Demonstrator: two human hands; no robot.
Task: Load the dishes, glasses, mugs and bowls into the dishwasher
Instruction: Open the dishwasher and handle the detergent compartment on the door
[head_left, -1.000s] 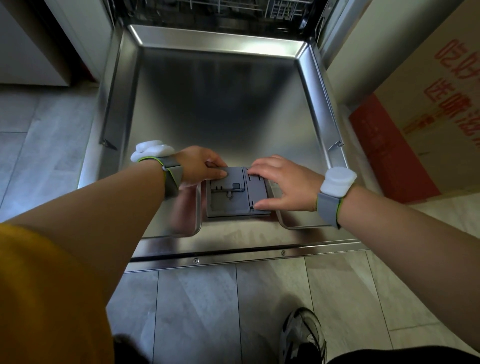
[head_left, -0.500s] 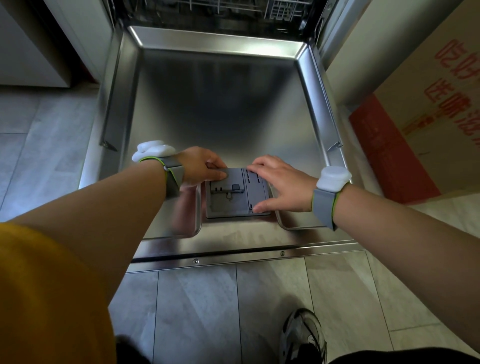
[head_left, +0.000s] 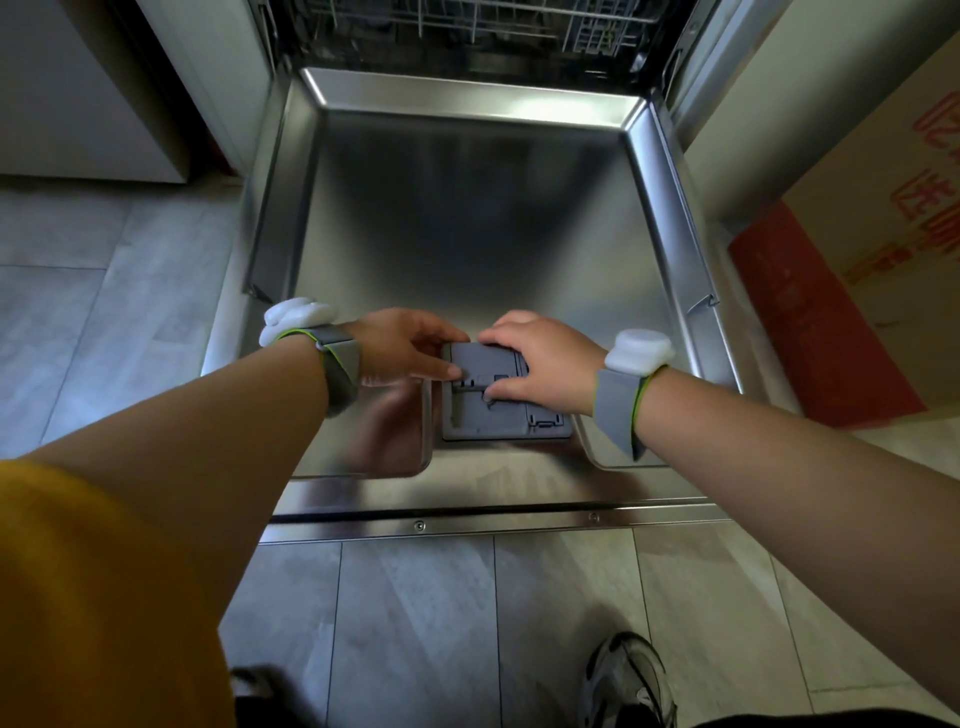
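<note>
The dishwasher door lies open and flat in front of me, its steel inner face bare. Near its front edge sits the grey detergent dispenser. My left hand presses its thumb and index fingertip on the dispenser's left edge. My right hand lies over the dispenser's upper right part, fingers curled over the lid and thumb tucked against its middle. At the top of the view the wire rack stands inside the machine. No dishes, glasses, mugs or bowls show.
A cardboard box with red print stands right of the door. A pale cabinet is at the far left. Grey floor tiles surround the door, and my shoe is on the floor below it.
My right hand has slid left across the dispenser, now covering more of its lid. My left hand has stayed at the left edge.
</note>
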